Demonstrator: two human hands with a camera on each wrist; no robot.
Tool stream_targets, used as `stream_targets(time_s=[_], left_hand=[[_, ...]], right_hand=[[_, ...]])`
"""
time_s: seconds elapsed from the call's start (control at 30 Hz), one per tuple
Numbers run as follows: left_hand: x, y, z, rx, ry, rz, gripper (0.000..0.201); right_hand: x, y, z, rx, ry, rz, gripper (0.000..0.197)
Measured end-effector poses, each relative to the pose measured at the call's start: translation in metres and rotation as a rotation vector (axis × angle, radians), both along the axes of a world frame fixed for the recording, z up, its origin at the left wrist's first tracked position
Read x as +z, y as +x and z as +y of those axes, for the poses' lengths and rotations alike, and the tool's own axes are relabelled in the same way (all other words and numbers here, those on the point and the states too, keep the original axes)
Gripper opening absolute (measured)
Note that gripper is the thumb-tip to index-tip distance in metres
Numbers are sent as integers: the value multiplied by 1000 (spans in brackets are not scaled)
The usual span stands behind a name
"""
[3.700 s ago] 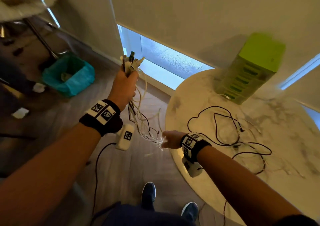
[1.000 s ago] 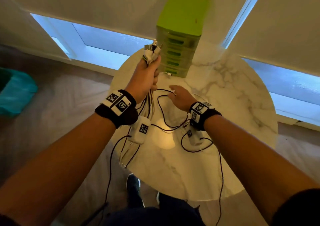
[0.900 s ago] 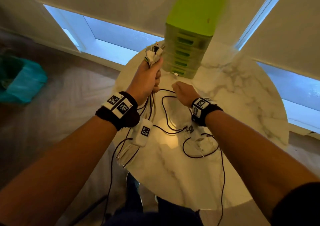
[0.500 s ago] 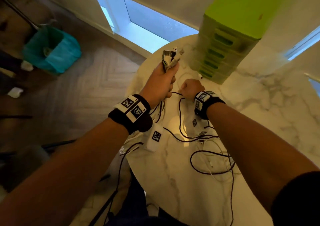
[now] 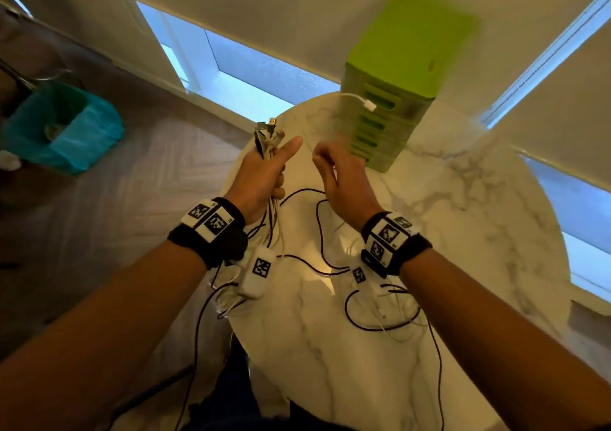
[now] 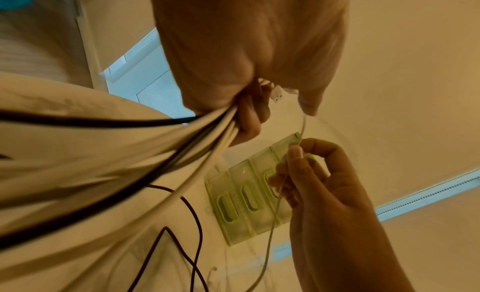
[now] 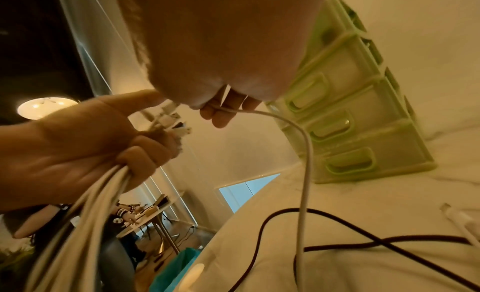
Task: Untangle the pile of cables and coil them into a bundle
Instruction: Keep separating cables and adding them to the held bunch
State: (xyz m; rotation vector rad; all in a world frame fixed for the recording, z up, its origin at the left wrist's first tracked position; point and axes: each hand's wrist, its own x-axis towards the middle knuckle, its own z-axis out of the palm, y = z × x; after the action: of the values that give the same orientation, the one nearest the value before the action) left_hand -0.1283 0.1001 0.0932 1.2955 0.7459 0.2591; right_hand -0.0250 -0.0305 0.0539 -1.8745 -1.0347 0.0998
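While left hand (image 5: 264,172) grips the cable bundle (image 6: 182,144), right-hand fingers (image 7: 221,113) pinch a white cable (image 7: 303,152) above the table (image 5: 463,232)

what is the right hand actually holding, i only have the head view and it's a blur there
Observer: The right wrist view shows the right hand pinching a single white cable in its fingertips. From there the cable bends down to the marble table.
Operator: ok and the left hand, are the fingers closed underneath, i just see the back of it
Observer: Yes. From the right wrist view, the left hand has its fingers curled round the bundle of cables. Only the thumb sticks out straight.
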Motion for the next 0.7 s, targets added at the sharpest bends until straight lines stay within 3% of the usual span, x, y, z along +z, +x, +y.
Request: stream_targets(time_s=[0.1, 0.27, 0.4, 0.7], left_hand=[[9, -8, 0, -68, -54, -45, 29], [20, -25, 5, -202, -116, -153, 37], [25, -34, 14, -286, -68, -167, 21], [36, -42, 33, -354, -46, -124, 24]], right_hand=[[14, -25, -10, 79, -81, -39, 12], [38, -61, -18, 134, -192, 55, 16], [55, -86, -17, 156, -243, 115, 19], [63, -127, -16, -58, -235, 345, 15]])
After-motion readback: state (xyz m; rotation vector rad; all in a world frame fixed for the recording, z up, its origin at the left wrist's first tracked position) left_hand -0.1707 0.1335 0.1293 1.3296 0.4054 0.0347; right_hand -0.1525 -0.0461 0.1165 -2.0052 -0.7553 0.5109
